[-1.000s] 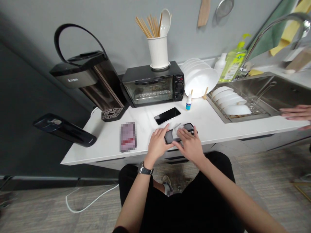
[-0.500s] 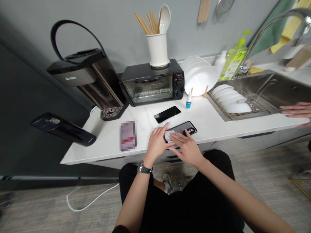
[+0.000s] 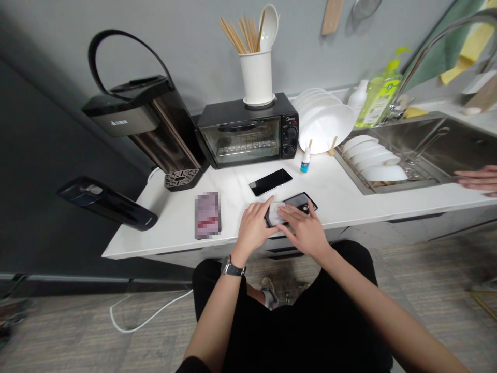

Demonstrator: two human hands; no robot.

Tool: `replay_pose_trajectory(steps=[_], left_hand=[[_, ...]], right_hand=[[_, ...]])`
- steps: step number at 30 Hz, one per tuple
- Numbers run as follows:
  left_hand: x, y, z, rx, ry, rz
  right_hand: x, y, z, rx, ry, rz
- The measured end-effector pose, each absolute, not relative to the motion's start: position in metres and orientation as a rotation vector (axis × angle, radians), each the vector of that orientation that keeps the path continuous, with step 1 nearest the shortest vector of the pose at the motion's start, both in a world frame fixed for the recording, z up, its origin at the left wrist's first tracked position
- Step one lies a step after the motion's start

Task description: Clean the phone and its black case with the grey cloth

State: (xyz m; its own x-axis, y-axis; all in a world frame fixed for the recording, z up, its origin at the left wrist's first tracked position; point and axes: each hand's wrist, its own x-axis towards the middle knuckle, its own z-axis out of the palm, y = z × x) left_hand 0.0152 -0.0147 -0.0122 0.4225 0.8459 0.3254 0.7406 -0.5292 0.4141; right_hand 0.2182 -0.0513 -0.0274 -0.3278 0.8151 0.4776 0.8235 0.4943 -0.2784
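On the counter's front edge lies a dark phone case (image 3: 298, 200), its camera cutouts at the right end. My left hand (image 3: 254, 223) grips the case's left end, thumb along the near side and fingers along the far side. A crumpled white tissue (image 3: 276, 212) is pressed onto the case under the fingertips of my right hand (image 3: 306, 228). Part of the tissue and the case are hidden by my fingers. Just behind them a black phone (image 3: 271, 182) rests screen up. A small white spray bottle with a blue label (image 3: 305, 161) stands further back.
A pixelated purple item (image 3: 207, 215) and a dark bottle (image 3: 112, 204) are to the left. Behind stand a water dispenser (image 3: 151, 119), a toaster oven (image 3: 248, 135) and racked plates (image 3: 328, 124). Another person's hand (image 3: 479, 180) rests by the sink (image 3: 419, 184).
The right hand has shifted slightly, and more of the white tissue shows between my hands. The whole view has moved a little. The phone and bottle stay in place.
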Motion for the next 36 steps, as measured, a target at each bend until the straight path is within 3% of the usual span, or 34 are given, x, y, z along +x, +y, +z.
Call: replay_pose_trajectory(steps=[4, 10, 18, 23, 29, 33, 36], left_hand=[[0.017, -0.014, -0.013, 2.440, 1.396, 0.778], [0.016, -0.014, -0.012, 2.456, 1.426, 0.715], [0.019, -0.015, -0.014, 2.420, 1.436, 0.742], [0.018, -0.012, -0.013, 2.373, 1.469, 0.738], [0.019, -0.006, -0.011, 2.171, 1.423, 0.867], [0.020, -0.005, -0.012, 1.797, 1.455, 1.070], [0.021, -0.007, -0.013, 1.850, 1.468, 1.079]], right_hand=[[0.224, -0.045, -0.027, -1.467, -2.078, -0.122], [0.215, -0.053, -0.020, -1.207, -2.284, 0.078], [0.260, -0.035, -0.020, -1.424, -2.189, -0.121], [0.257, -0.046, -0.019, -1.128, -2.354, 0.183], [0.278, -0.028, -0.019, -1.050, -1.979, 0.674], [0.273, -0.024, -0.009, -1.201, -1.512, 0.512], [0.263, -0.019, 0.000, -1.258, -1.387, 0.277]])
